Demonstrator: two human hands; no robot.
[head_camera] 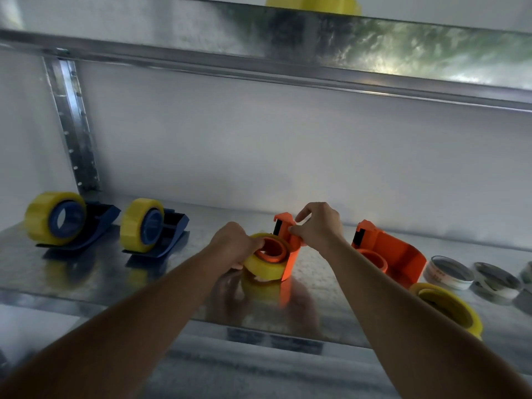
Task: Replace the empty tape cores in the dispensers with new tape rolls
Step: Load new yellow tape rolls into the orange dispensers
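An orange dispenser [285, 228] stands mid-shelf with a yellow tape roll [263, 267] on its orange hub. My left hand [234, 243] grips that roll from the left, fingers at the hub. My right hand [318, 226] pinches the dispenser's upper front part. A second orange dispenser [388, 251] stands to the right with a bare orange hub and no tape on it. A loose yellow tape roll [449, 308] lies near the shelf's front right. Two dark blue dispensers [99, 223] [172, 226] at the left each carry a yellow roll.
Several whitish empty cores [449, 272] [498, 283] lie at the far right of the metal shelf [86, 272]. Another metal shelf [316, 53] runs overhead with a yellow object [313, 4] on it. A perforated upright post [72, 125] stands at the back left.
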